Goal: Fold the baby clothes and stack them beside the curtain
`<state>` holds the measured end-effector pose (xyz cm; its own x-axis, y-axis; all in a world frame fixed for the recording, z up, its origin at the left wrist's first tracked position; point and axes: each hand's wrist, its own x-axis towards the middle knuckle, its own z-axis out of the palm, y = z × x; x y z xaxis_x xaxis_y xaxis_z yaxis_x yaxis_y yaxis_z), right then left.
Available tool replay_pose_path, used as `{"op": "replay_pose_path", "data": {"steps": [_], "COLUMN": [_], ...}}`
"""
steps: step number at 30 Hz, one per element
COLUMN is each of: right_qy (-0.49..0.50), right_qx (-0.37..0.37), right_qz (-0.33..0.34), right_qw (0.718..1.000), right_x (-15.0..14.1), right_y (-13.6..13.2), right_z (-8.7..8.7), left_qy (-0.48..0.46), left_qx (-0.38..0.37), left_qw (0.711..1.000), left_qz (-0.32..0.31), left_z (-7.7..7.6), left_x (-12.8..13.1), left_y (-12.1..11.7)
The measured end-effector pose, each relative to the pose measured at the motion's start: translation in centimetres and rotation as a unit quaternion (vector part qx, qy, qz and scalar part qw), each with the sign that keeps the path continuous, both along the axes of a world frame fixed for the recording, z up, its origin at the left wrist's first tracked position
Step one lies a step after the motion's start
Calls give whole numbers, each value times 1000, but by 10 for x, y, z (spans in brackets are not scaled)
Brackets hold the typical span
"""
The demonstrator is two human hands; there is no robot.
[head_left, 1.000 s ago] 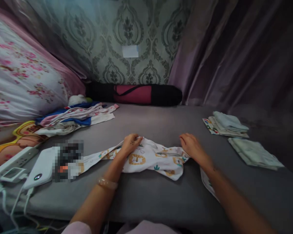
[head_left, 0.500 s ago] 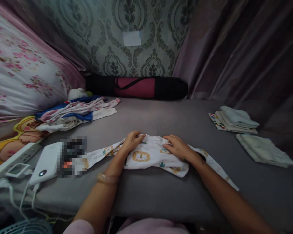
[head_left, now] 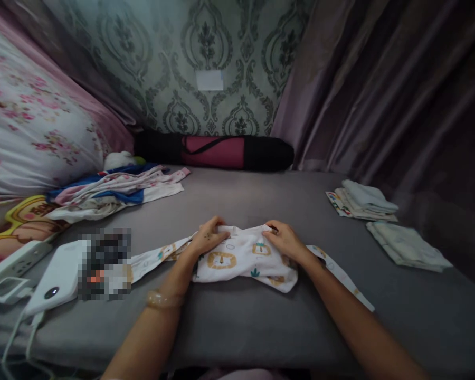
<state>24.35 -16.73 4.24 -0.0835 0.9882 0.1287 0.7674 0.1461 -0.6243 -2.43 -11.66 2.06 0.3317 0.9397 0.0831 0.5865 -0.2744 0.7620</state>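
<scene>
A small white long-sleeved shirt (head_left: 237, 258) printed with orange lion faces and green plants lies on the grey bed sheet, its two sleeves spread out to left and right. My left hand (head_left: 211, 236) pinches its far edge on the left side, fingers partly hidden by the cloth. On the right of that same edge, my right hand (head_left: 283, 240) has the fabric between thumb and fingers. The right sleeve passes behind my right wrist and shows again beyond it. A translucent bangle sits on my left forearm.
Folded clothes (head_left: 362, 200) are stacked at right, with another folded pile (head_left: 407, 245) nearer. Loose clothes (head_left: 119, 192) lie at left. A white power bank (head_left: 59, 274) and a power strip (head_left: 18, 261) with cables occupy the near left. A black-and-red bag (head_left: 214, 152) lies along the wall.
My right hand has moved left from the shirt's right side to its far edge and gripped it there. The right sleeve now lies stretched outward. My left hand stays at the far edge.
</scene>
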Motion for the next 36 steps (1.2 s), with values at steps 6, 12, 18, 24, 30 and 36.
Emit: {"op": "replay_pose_path", "data": {"steps": [6, 12, 18, 24, 30, 36], "right_qy": [83, 148, 106, -18, -141, -102], "right_qx": [-17, -38, 66, 352, 282, 275], "right_qz": [0, 60, 55, -25, 113, 69], "right_qw": [996, 986, 991, 936, 942, 953], "right_x": [10, 13, 23, 33, 38, 36], "right_y": [4, -6, -5, 7, 52, 80], "right_z": [10, 49, 137, 221, 241, 248], "left_qy": [-74, -65, -10, -88, -46, -94], "left_qx": [6, 113, 209, 423, 331, 307], "left_qw": [997, 991, 978, 902, 940, 947], "left_qz": [23, 37, -11, 10, -71, -24], "left_z": [11, 54, 151, 248, 257, 255], "left_x": [-1, -8, -7, 11, 19, 25], "left_y": [-1, -6, -4, 3, 50, 76]}}
